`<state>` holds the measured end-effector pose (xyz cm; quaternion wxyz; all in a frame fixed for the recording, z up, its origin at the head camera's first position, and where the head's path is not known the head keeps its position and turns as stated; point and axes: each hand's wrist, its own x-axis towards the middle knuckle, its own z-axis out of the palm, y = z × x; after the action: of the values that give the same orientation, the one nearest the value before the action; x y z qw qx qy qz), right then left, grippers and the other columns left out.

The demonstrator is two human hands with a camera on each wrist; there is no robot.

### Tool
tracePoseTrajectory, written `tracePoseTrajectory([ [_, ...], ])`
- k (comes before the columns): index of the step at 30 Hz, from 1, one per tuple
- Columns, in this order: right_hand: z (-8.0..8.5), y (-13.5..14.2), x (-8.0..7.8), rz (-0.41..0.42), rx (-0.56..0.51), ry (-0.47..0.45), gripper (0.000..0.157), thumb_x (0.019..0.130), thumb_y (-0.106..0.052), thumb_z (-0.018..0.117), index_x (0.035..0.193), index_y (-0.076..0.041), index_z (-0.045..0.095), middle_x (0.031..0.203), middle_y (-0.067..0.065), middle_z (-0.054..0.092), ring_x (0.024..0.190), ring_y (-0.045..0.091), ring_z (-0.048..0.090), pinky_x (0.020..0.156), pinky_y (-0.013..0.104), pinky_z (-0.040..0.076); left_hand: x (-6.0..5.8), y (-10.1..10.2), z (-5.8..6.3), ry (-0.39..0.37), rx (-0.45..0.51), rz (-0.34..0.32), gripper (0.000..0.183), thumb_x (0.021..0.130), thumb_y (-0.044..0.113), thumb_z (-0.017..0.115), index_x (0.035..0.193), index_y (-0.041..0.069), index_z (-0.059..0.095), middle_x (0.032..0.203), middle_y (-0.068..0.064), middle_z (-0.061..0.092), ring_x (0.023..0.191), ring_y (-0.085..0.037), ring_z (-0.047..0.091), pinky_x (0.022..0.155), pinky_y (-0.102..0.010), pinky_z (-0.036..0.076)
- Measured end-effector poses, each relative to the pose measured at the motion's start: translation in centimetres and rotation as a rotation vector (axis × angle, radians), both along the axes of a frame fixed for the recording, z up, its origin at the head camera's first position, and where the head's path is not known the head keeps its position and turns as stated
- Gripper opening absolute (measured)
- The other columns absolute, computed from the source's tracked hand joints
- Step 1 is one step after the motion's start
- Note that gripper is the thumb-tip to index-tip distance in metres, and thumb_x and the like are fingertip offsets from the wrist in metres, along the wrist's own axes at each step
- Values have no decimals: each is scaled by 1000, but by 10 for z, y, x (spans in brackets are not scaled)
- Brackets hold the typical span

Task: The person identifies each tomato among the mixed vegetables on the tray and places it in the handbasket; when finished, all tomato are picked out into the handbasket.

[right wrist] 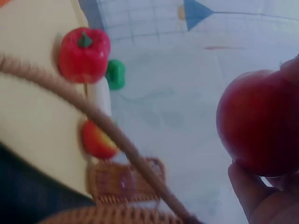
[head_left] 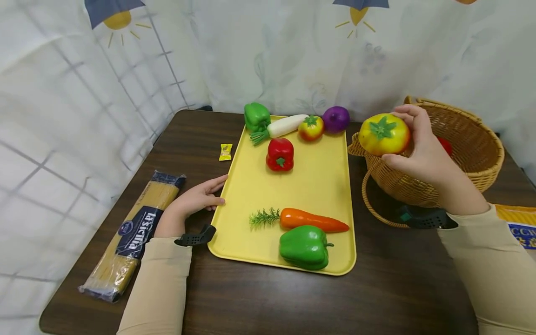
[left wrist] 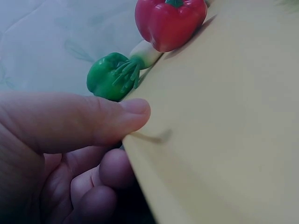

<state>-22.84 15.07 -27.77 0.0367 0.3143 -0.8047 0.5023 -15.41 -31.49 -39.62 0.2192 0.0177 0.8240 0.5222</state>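
Observation:
My right hand grips a yellow-and-red toy tomato with a green leafy top, held up at the left side of the wicker basket. In the right wrist view the tomato's red underside faces the camera. My left hand holds the left rim of the yellow tray, thumb on the edge and other fingers curled below it. On the tray are a red bell pepper, a carrot, a green bell pepper, a white radish and a smaller tomato.
A purple onion-like vegetable and another green pepper sit at the tray's far corners. Something red lies inside the basket. To the left are a spaghetti pack and a small yellow packet. A yellow-blue package is at right.

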Motion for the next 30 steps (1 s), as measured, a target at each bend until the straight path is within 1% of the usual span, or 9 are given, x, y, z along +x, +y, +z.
tracePoseTrajectory([
  [4,7,24,-3,-58,80,-24,89,72,11,58,144,-23,17,129,-4,31,98,4,45,73,5,41,-1,2,0,-2,0,-4,73,89,12,56,148,17,13,151,-10,19,63,-13,50,60,-25,42],
  [9,9,58,-9,-222,234,-82,79,80,-3,62,143,-28,22,125,-8,30,92,1,40,65,5,36,-1,2,-1,9,-4,-15,73,89,14,56,147,17,14,151,-11,19,63,-13,50,60,-26,42],
  [12,5,72,-14,-315,310,-103,78,82,-11,63,144,-27,19,128,3,29,89,-2,37,63,4,33,0,0,-1,18,-21,-17,73,89,15,57,147,17,14,150,-12,20,65,-14,51,61,-26,43],
  [16,0,85,-22,-375,370,-135,79,84,-20,62,144,-26,12,134,22,21,86,-4,34,61,4,32,1,-2,-1,28,-29,-22,74,88,16,57,148,15,13,150,-13,20,66,-14,52,62,-27,44],
  [18,-2,90,-26,-373,378,-168,79,85,-23,61,145,-25,8,138,25,18,90,-1,35,61,3,33,1,-2,-2,23,-28,-20,73,88,16,57,148,16,14,150,-12,20,66,-14,52,62,-27,44],
  [21,-6,98,-30,-360,388,-222,81,86,-26,60,145,-27,3,144,26,13,103,13,37,62,3,33,0,-3,-2,20,-25,-27,73,88,16,57,148,17,14,150,-11,21,66,-14,51,62,-26,44],
  [25,-7,103,-35,-330,407,-240,86,86,-26,60,146,-29,-1,150,20,7,122,34,28,66,3,32,-1,-2,-3,26,-23,-35,74,88,16,57,148,17,14,150,-11,21,66,-13,51,62,-26,44],
  [28,-5,103,-38,-321,481,-233,88,85,-31,62,147,-29,0,146,23,18,111,19,43,63,8,35,-1,-2,-3,26,-28,-33,74,88,16,57,148,17,13,150,-11,20,66,-13,51,62,-25,44],
  [30,-5,103,-38,-311,526,-239,88,85,-33,62,148,-24,1,141,27,24,105,19,46,61,11,36,-2,-1,-3,21,-31,-29,74,88,16,58,148,17,13,151,-11,20,66,-13,51,62,-26,44],
])
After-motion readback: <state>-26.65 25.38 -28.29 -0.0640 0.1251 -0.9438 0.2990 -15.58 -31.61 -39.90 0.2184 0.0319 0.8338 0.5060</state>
